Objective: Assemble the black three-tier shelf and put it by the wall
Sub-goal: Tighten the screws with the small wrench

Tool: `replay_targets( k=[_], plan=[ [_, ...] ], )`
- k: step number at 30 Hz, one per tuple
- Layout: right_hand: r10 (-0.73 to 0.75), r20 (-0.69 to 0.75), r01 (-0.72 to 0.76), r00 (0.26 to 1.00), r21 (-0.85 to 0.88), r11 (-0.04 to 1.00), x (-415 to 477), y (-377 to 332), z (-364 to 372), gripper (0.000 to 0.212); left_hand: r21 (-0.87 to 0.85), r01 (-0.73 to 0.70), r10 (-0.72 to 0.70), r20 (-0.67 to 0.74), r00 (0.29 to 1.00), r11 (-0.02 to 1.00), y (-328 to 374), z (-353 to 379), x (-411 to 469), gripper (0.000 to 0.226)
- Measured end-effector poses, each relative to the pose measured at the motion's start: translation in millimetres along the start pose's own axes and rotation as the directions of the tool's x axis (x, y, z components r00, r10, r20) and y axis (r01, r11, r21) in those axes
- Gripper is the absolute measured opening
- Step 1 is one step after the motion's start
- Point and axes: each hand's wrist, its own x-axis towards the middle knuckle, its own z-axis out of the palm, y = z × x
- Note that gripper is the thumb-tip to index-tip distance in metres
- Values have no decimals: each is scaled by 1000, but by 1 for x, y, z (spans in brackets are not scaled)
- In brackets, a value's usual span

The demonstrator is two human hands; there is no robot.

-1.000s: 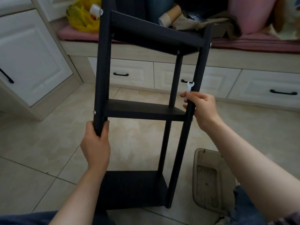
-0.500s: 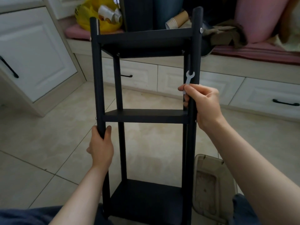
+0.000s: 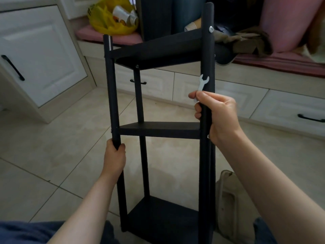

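Note:
The black three-tier shelf (image 3: 159, 131) stands upright on the tiled floor right in front of me, all three boards fixed between its round posts. My left hand (image 3: 115, 159) grips the front left post just below the middle board. My right hand (image 3: 217, 115) grips the front right post just above that board and also pinches a small white flat wrench (image 3: 202, 85), whose open jaw sticks up beside the post. Silver bolt heads show on the right post near the top board and by my right wrist.
A low window bench with white drawers (image 3: 232, 99) runs along the back wall, piled with pink cushions, clothes, paper cups and a yellow bag (image 3: 109, 20). A white cabinet door (image 3: 35, 55) is at the left. A beige slipper (image 3: 226, 199) lies at the shelf's right foot.
The shelf has been swung from tilted to upright and turned slightly, so its right post now stands nearer to me. Both hands kept their grips on the posts.

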Motion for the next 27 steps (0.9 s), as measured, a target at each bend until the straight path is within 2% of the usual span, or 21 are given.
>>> replay_targets(
  k=[3,9,12,16,21,24,26,27],
  plan=[
    [-7,19,7,1000,-2,1000,-2,-5,4,23,12,-14,14,6,1000,1000,4,1,-2,34],
    [-38,97,37,995,13,999,-6,-7,14,19,83,-149,151,-27,988,985,43,3,-21,68],
    [-43,170,49,984,-32,998,-6,-9,16,19,55,-256,258,-17,966,965,73,7,-37,58],
    [-53,261,88,964,-124,988,-6,-13,21,19,-83,-370,379,223,898,925,104,14,-57,25],
    [-56,276,98,960,-141,985,-11,-11,31,20,-215,-386,441,500,745,897,122,19,-74,36],
    [-45,267,83,963,-131,988,-12,-8,34,21,-107,-389,373,592,715,915,127,15,-79,46],
    [-38,261,66,964,-100,993,-13,-7,36,20,110,-470,290,658,695,876,128,12,-84,63],
    [-32,258,57,966,-89,994,-13,-7,37,20,232,-522,250,676,693,821,128,11,-86,76]
  ],
)
